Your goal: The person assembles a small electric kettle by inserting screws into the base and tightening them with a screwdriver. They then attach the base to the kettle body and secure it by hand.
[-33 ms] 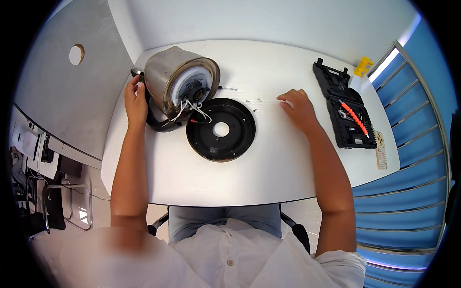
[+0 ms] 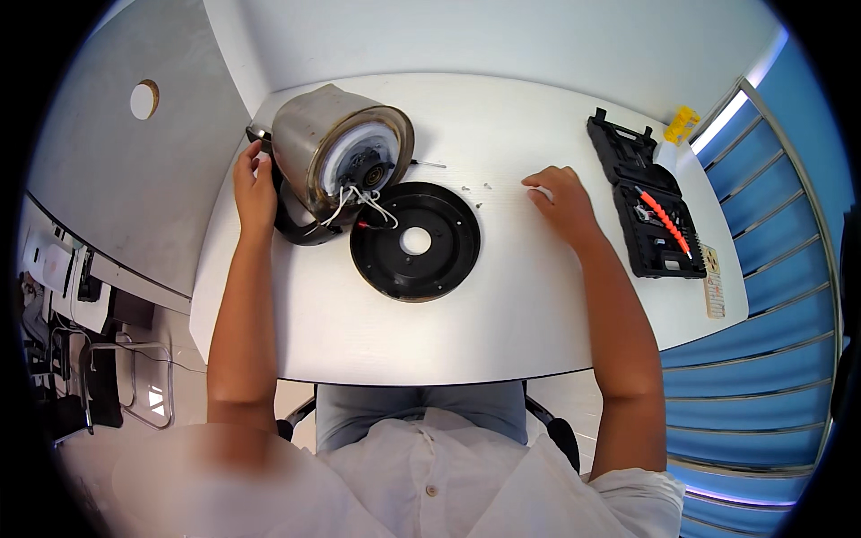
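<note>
A steel electric kettle (image 2: 300, 125) lies tipped on its side, its opened underside facing me. White wires (image 2: 363, 195) hang from that underside down to a round black base cover (image 2: 448, 255) with a hole in its middle, which lies flat on the table. My left hand (image 2: 255, 186) is closed at the black handle (image 2: 285, 220) on the kettle's left side; part of the grip is hidden. To the right, my right hand (image 2: 563, 199) rests on the table with fingers loosely bent, thumb and forefinger apart, holding nothing visible. Several small screws (image 2: 478, 204) lie left of it.
A thin screwdriver (image 2: 430, 165) lies behind the cover. At the right stands an open black tool case (image 2: 641, 255) with an orange flexible shaft (image 2: 662, 220) on it. Beside it are a beige slotted strip (image 2: 714, 291) and a yellow object (image 2: 683, 123). A metal railing (image 2: 776, 255) runs past the table's right side.
</note>
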### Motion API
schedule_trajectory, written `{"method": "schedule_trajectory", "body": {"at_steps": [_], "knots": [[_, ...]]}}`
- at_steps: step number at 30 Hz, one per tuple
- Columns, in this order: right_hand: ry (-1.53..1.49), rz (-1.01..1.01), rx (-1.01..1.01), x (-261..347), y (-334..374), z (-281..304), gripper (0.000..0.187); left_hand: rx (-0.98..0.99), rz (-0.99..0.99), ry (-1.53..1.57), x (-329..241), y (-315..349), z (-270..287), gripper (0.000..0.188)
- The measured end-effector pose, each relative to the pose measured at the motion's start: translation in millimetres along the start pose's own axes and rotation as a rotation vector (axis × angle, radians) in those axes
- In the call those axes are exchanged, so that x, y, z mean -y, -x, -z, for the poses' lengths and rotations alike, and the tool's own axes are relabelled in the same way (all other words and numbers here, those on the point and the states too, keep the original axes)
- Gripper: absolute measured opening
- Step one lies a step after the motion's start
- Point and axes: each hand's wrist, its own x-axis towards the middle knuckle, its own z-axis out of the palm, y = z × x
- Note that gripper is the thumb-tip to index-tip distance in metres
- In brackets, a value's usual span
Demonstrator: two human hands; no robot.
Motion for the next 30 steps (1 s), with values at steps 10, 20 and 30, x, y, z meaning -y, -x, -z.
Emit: {"method": "schedule_trajectory", "body": {"at_steps": [10,20,30], "knots": [[-0.270,-0.105,0.542,73,7,22,0.055,0.029,0.109,0.016,11,-2,-2,0.045],[-0.001,0.443,0.400,104,14,17,0.058,-0.027,0.126,-0.084,20,-3,8,0.041],[-0.099,0.676,0.326,112,23,4,0.027,0.105,0.447,-0.693,-20,-1,12,0.051]]}}
